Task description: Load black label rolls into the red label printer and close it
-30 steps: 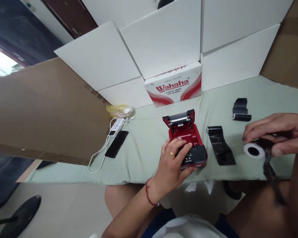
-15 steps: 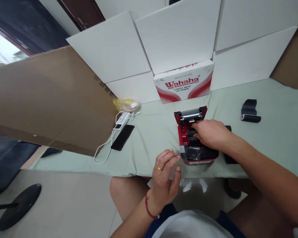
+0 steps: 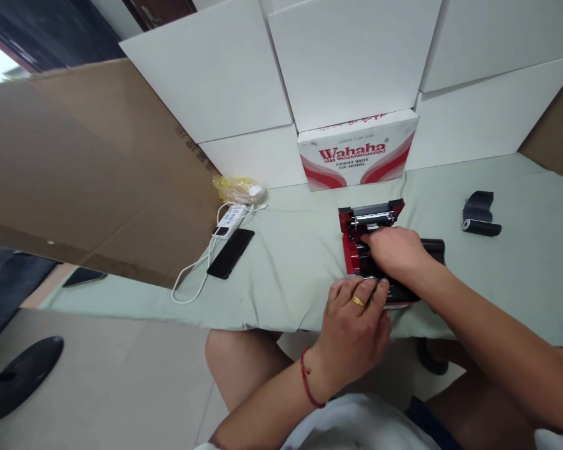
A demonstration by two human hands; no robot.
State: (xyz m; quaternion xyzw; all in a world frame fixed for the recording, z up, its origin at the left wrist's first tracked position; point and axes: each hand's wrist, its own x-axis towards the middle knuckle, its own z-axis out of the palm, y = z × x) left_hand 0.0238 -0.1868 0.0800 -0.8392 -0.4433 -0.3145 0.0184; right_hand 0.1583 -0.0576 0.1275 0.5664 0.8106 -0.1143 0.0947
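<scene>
A small red and black machine, which looks like a label printer point(image 3: 351, 255), stands on the table with its lid point(image 3: 371, 215) tipped up at the back. A roller and metal bar show in that lid. My right hand point(image 3: 396, 251) reaches into the machine from the right, fingers curled down among black rolls near the hinge; what the fingertips grip is hidden. Over the machine's near left corner, my left hand point(image 3: 354, 328) presses with bent fingers, wearing a ring. Beneath both hands, part of the black inside point(image 3: 401, 292) is covered.
A black ribbon roll point(image 3: 482, 227) with a loose end lies to the right. Beside the machine is a black object point(image 3: 434, 247). A phone point(image 3: 231, 253), a power strip point(image 3: 229, 222) with white cable and a plastic bag point(image 3: 239, 189) lie left. A Wahaha carton point(image 3: 356, 153) stands behind.
My left hand has moved right and up, from beside the machine onto its near edge. My right hand stays inside it. The whole view has shifted slightly.
</scene>
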